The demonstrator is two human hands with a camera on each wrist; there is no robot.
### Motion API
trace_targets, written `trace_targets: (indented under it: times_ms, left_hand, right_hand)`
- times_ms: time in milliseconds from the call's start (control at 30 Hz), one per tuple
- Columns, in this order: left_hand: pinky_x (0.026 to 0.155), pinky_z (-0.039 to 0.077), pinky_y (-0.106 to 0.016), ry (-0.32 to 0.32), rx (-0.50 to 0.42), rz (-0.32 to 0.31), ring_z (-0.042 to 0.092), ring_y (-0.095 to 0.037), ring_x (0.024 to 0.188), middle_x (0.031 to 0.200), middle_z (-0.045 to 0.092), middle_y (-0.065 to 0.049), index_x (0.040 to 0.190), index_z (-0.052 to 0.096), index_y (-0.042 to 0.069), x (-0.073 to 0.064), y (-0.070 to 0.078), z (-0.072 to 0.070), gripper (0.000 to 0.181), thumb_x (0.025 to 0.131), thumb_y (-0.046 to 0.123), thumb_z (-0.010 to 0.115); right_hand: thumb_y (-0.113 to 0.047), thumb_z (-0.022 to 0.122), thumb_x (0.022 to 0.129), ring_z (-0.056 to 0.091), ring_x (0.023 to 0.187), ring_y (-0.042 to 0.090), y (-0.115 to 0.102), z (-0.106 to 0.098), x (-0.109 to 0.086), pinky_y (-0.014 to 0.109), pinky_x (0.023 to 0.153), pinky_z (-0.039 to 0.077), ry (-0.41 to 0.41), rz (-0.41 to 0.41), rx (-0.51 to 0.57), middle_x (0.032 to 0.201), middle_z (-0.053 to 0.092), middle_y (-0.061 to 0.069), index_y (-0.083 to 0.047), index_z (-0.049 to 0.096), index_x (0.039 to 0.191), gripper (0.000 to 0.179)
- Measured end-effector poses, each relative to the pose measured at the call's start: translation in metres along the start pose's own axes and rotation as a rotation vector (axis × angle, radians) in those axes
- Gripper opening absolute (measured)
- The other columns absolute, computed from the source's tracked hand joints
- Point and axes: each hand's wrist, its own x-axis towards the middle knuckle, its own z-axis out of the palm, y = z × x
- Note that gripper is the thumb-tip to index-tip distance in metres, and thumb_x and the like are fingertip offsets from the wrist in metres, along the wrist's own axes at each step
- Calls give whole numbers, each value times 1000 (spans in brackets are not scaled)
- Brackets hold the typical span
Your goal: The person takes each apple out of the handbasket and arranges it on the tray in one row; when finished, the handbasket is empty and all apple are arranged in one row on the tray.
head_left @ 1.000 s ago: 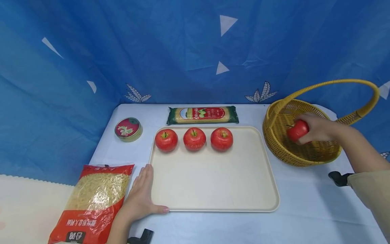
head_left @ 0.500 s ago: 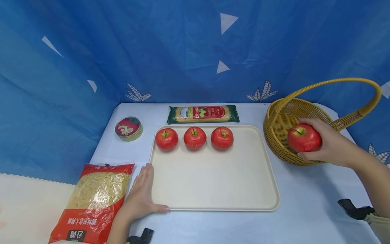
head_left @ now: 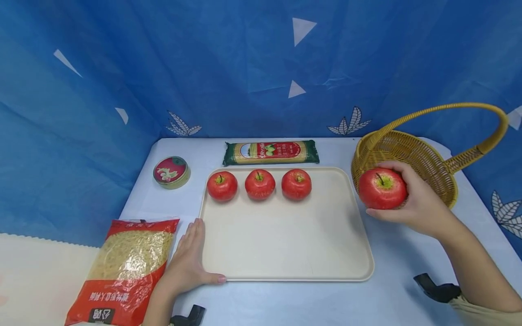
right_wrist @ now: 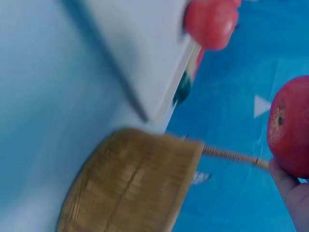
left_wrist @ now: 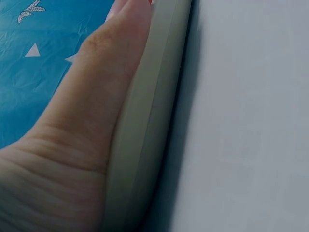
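Note:
My right hand grips a red apple between thumb and fingers, held up at the left rim of the yellow wicker basket. In the right wrist view that apple shows at the right edge, with the basket below. My left hand rests with straight fingers along the left edge of the cream tray, its thumb at the front edge. On the tray's far side, three red apples stand in a row. The left wrist view shows the thumb against the tray's side.
A green pasta packet lies behind the tray. To the left are a round tin and a red bag of pasta. The basket's tall handle arches up at the right, and a blue curtain hangs behind the table.
My right hand has lifted the apple out of the basket and carried it left towards the tray. The left hand has stayed in place.

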Motion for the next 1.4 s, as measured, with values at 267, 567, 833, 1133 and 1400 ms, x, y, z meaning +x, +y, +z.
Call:
trace_targets:
  times_ms: [267,567,833,1133,1400]
  left_hand:
    - [123,7,-61,-3,0,-11,-3,-38,155,168,-3,-16,160,-4,10,0,-1,1,163,42,78,84]
    - [123,8,-61,-6,-6,-12,-2,-38,155,168,-3,-16,160,-4,10,-1,1,0,161,43,77,84]
    - [123,7,-62,6,-9,-1,-3,-39,155,168,-2,-16,160,-4,10,-1,0,0,162,42,77,84]
    - [122,8,-62,-2,-13,-10,-2,-39,155,168,-2,-16,160,-4,11,-1,0,0,161,43,77,84]
    - [123,8,-62,-5,-8,-10,-3,-39,155,168,-3,-15,160,-5,12,0,-1,1,161,43,78,84]
  right_hand:
    - [-26,94,65,45,124,29,-18,32,8,25,73,58,-25,2,-4,140,47,9,-17,40,147,99]
    - [-36,92,68,49,123,34,-1,73,10,57,83,59,-56,82,5,138,47,12,-12,39,145,96]
    - [-34,91,70,51,124,37,12,93,12,59,91,55,-140,139,10,140,45,14,-12,36,146,97]
    - [-39,90,70,51,125,38,18,106,14,58,91,55,-154,195,4,141,45,15,-12,33,149,101]
    - [-37,90,70,50,126,38,20,110,15,57,92,55,-158,215,38,142,44,15,-11,31,149,102]
